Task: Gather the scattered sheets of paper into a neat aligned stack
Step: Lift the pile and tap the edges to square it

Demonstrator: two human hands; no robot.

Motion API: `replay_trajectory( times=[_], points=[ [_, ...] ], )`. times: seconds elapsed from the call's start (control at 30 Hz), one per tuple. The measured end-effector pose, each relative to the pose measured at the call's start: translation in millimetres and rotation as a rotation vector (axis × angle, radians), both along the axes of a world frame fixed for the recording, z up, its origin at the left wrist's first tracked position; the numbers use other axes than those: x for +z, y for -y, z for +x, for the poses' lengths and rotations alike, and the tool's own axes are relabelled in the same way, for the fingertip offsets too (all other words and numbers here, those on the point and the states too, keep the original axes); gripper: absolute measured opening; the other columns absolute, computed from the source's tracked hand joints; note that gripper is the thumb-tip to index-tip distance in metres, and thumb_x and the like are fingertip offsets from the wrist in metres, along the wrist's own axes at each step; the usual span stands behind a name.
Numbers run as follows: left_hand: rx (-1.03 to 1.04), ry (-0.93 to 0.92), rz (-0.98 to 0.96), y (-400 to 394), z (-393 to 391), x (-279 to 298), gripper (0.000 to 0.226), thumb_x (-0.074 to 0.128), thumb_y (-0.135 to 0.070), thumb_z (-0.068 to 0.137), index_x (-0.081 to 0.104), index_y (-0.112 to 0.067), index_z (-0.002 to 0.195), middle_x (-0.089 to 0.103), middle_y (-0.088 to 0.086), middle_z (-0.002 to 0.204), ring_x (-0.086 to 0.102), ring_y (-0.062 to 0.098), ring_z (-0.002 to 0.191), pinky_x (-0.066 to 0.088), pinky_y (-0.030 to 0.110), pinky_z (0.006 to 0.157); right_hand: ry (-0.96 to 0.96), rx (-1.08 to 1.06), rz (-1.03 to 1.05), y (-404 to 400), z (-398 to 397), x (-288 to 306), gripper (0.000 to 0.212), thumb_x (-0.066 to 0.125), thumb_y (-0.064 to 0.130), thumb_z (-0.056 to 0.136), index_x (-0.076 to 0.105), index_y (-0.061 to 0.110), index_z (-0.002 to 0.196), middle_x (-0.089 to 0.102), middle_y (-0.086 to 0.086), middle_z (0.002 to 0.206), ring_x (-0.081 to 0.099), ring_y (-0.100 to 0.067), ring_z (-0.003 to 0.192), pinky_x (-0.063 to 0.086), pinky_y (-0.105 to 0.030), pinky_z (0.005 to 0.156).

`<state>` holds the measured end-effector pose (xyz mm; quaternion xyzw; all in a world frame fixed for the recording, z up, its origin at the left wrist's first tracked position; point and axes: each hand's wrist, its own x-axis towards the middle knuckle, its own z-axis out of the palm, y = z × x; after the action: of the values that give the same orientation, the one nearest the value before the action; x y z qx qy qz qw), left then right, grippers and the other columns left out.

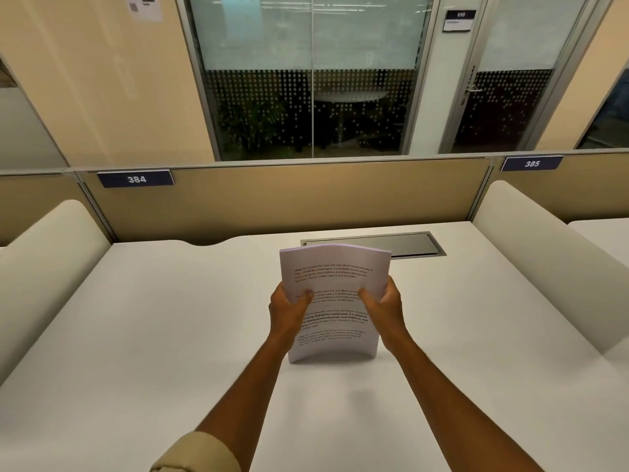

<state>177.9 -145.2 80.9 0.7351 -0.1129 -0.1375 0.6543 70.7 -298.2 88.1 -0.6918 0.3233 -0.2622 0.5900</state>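
A stack of white printed sheets stands upright on its lower edge on the white desk, bowed slightly toward me, with paragraphs of text facing me. My left hand grips the stack's left edge, thumb across the front. My right hand grips the right edge the same way. The sheets' edges look closely aligned. No loose sheets lie elsewhere on the desk.
A grey cable hatch is set into the desk just behind the stack. Cream side dividers flank the desk, and a tan back partition carries labels 384 and 385. Glass office walls stand beyond.
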Motion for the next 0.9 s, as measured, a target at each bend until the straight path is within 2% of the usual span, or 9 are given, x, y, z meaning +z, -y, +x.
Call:
replay_trajectory(
  times=[0.03, 0.1, 0.2, 0.37, 0.47, 0.57, 0.77, 0.9],
  points=[
    [-0.009, -0.026, -0.002, -3.0, -1.4, -8.5, 0.038, 0.068, -0.017, 0.089, 0.056, -0.017, 0.125, 0.067, 0.004, 0.117, 0.068, 0.024, 0.097, 0.061, 0.034, 0.072, -0.031, 0.022, 0.007, -0.7, -2.7, -8.7, 0.042, 0.067, 0.023, 0.089, 0.047, 0.026, 0.125, 0.062, -0.004, 0.116, 0.065, -0.017, 0.095, 0.059, -0.028, 0.068],
    [-0.016, -0.090, -0.030, -7.7, -6.4, -22.1, 0.035, 0.063, -0.012, 0.091, 0.057, -0.015, 0.125, 0.068, 0.008, 0.117, 0.068, 0.029, 0.100, 0.061, 0.041, 0.077, -0.085, 0.042, 0.026, -2.8, -7.0, -24.4, 0.047, 0.066, 0.016, 0.089, 0.046, 0.021, 0.131, 0.062, -0.007, 0.121, 0.064, -0.024, 0.103, 0.061, -0.036, 0.078],
    [-0.001, -0.121, -0.072, -11.9, -14.8, -33.2, 0.032, 0.062, -0.012, 0.093, 0.059, -0.012, 0.125, 0.069, 0.010, 0.117, 0.068, 0.028, 0.101, 0.061, 0.039, 0.078, -0.111, 0.035, 0.039, -7.5, -9.7, -38.1, 0.049, 0.064, 0.012, 0.091, 0.046, 0.020, 0.136, 0.061, -0.006, 0.123, 0.061, -0.026, 0.108, 0.058, -0.044, 0.089],
    [0.041, -0.071, -0.090, -11.2, -13.7, -28.1, 0.031, 0.059, -0.011, 0.094, 0.058, -0.009, 0.126, 0.068, 0.010, 0.115, 0.067, 0.029, 0.102, 0.062, 0.042, 0.079, -0.097, 0.046, 0.015, -6.1, -2.0, -31.1, 0.046, 0.064, 0.012, 0.090, 0.048, 0.023, 0.132, 0.061, -0.002, 0.116, 0.062, -0.026, 0.105, 0.059, -0.040, 0.083],
    [0.059, -0.053, -0.099, -8.5, -6.8, -18.8, 0.028, 0.058, -0.009, 0.094, 0.058, -0.010, 0.122, 0.068, 0.008, 0.112, 0.068, 0.025, 0.097, 0.061, 0.026, 0.067, -0.047, 0.038, 0.006, -1.9, 4.1, -21.5, 0.044, 0.066, 0.012, 0.089, 0.050, 0.024, 0.128, 0.062, -0.001, 0.113, 0.063, -0.023, 0.099, 0.058, -0.033, 0.077],
    [0.068, -0.040, -0.109, -9.9, -4.8, -17.7, 0.026, 0.062, -0.011, 0.093, 0.060, -0.013, 0.118, 0.068, 0.004, 0.108, 0.068, 0.019, 0.092, 0.057, 0.015, 0.056, -0.026, 0.026, 0.021, -1.1, 5.3, -23.0, 0.043, 0.068, 0.012, 0.088, 0.051, 0.023, 0.127, 0.062, 0.000, 0.112, 0.064, -0.023, 0.099, 0.058, -0.032, 0.077],
    [0.016, -0.054, -0.062, -19.3, -20.0, -47.0, 0.029, 0.064, -0.013, 0.092, 0.061, -0.016, 0.120, 0.069, 0.004, 0.110, 0.067, 0.023, 0.099, 0.059, 0.020, 0.064, -0.059, 0.011, 0.125, -9.4, -8.8, -53.6, 0.051, 0.070, 0.011, 0.086, 0.052, 0.017, 0.134, 0.063, -0.002, 0.120, 0.061, -0.025, 0.109, 0.056, -0.041, 0.092],
    [-0.009, -0.050, -0.036, -19.1, -23.0, -52.6, 0.029, 0.060, -0.011, 0.093, 0.061, -0.018, 0.121, 0.070, 0.005, 0.111, 0.067, 0.023, 0.101, 0.060, 0.023, 0.070, -0.066, 0.015, 0.139, -9.2, -10.8, -55.6, 0.051, 0.069, 0.009, 0.086, 0.052, 0.020, 0.132, 0.063, 0.001, 0.117, 0.061, -0.023, 0.107, 0.054, -0.033, 0.086]
  ],
)
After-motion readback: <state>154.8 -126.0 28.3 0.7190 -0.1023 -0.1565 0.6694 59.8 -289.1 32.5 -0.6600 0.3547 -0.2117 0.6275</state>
